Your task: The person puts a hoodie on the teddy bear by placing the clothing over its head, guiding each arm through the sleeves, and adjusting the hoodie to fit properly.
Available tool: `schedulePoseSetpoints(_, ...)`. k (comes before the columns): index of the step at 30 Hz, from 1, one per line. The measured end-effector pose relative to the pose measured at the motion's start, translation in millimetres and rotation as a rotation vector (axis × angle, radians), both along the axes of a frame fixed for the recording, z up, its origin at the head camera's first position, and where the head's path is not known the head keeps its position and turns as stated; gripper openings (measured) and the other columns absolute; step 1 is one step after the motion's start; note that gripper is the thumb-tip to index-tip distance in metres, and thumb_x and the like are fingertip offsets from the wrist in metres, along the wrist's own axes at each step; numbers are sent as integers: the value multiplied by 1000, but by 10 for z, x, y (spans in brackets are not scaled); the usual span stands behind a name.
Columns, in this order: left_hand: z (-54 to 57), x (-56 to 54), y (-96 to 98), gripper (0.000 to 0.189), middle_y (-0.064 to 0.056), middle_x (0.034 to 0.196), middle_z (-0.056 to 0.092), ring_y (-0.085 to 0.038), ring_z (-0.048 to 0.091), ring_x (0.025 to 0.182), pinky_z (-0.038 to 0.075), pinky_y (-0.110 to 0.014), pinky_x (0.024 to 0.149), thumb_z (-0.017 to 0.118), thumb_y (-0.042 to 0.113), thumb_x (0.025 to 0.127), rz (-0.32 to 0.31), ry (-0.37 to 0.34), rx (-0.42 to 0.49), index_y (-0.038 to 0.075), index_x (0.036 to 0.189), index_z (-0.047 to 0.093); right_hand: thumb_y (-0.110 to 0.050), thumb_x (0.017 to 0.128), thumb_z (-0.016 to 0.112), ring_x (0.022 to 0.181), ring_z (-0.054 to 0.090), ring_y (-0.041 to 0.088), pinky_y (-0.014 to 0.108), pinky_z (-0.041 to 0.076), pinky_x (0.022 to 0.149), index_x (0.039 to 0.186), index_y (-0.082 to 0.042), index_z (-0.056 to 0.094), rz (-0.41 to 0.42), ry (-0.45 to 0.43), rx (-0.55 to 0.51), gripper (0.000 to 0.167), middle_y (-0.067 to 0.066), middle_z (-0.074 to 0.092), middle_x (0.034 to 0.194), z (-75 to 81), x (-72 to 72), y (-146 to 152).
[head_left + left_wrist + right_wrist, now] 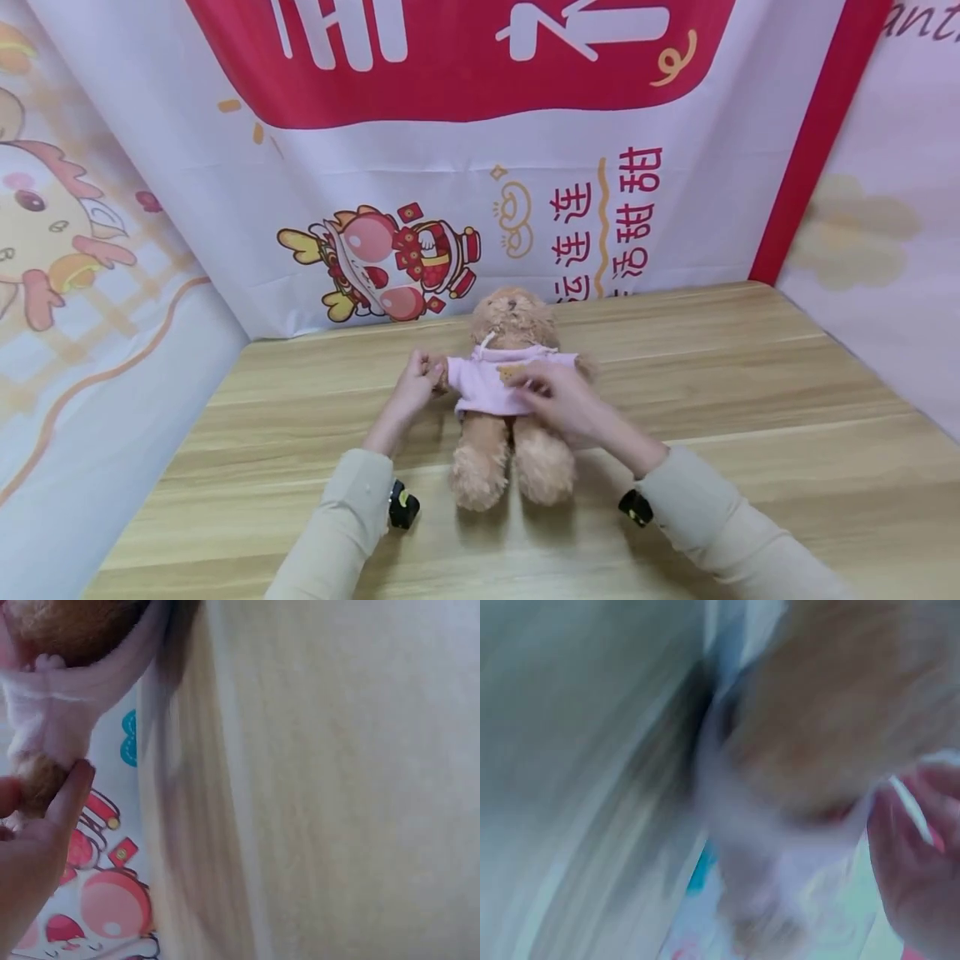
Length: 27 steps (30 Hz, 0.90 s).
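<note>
A light brown teddy bear lies on its back on the wooden table, head toward the backdrop. It wears a pink hooded top with a white drawstring and a small bear patch. My left hand pinches the bear's arm at the left; in the left wrist view its thumb and fingers are on either side of the furry paw. Over the front of the top is my right hand, fingers loosely bent. The right wrist view, blurred, has this hand beside the hem, near the bear's leg.
The wood-grain table extends around the bear. A white and red printed backdrop rises at its far edge, close behind the bear's head. Printed cloth walls stand at left and right. Black devices are worn at both wrists.
</note>
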<state>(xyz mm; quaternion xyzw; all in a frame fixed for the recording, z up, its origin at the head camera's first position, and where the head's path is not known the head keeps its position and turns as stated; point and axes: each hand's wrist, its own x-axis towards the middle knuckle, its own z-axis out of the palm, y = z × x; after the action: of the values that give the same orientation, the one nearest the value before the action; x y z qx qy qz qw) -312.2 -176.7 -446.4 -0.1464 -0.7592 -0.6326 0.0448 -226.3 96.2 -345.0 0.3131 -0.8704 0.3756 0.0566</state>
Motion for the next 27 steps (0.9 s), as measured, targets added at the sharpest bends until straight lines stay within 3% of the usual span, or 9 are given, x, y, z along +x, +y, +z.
schedulePoseSetpoints(1,-60,-48,-43,14,-7,88,63,-14,58,73,50,-27,62,50,19,98,-37,-3,43,11,109,44,-7,87,62,95,64,30,39,54,84,105,-1,68,-78,32,-20,19,19,67,109,-15,-57,59)
schedulePoseSetpoints(3,-182,-155,-85,19,-12,92,64,-18,59,75,48,-28,63,49,15,98,-20,-1,8,9,115,45,-6,86,63,103,59,37,48,51,90,110,2,65,-221,45,-47,26,25,61,117,-79,-177,183)
schedulePoseSetpoints(6,211,146,89,30,-26,111,61,-24,59,92,48,-31,77,44,4,96,92,-76,-139,-3,125,48,-10,88,62,113,51,42,56,43,97,123,2,58,-321,-50,-62,37,28,56,121,-184,-314,334)
schedulePoseSetpoints(8,431,315,198,32,-29,118,58,-24,58,94,47,-30,80,42,1,95,136,-126,-196,-8,125,50,-10,89,60,114,50,42,57,42,98,127,4,54,-301,-111,-91,41,29,55,123,-239,-375,389)
schedulePoseSetpoints(11,580,433,301,28,-26,105,59,-16,56,84,46,-25,74,48,6,96,161,-182,-216,-10,118,54,-8,90,58,110,53,41,54,45,96,124,7,51,-261,-151,-145,38,29,57,120,-282,-436,407)
schedulePoseSetpoints(16,570,456,368,24,-12,95,62,-17,57,89,44,-25,79,62,16,92,213,-171,-337,1,110,57,-10,90,59,106,56,39,52,46,94,120,7,53,-257,-104,-94,35,28,59,115,-316,-504,370)
schedulePoseSetpoints(21,583,477,407,19,-11,86,64,-27,61,87,45,-28,75,60,19,93,226,-137,-367,3,102,55,-5,87,59,87,55,31,42,45,79,116,4,60,-246,-55,-32,30,22,62,94,-333,-540,363)
schedulePoseSetpoints(23,601,469,410,20,-8,77,60,-27,60,78,44,-26,69,58,19,95,202,-152,-349,3,105,53,-3,85,58,83,54,28,37,45,75,113,5,61,-261,-90,-52,29,21,62,91,-337,-548,377)
schedulePoseSetpoints(27,648,469,364,21,0,74,50,-18,52,72,41,-22,66,53,17,97,168,-174,-356,2,112,52,-1,84,54,90,58,28,32,48,77,114,3,61,-269,-186,-92,31,23,64,104,-332,-557,419)
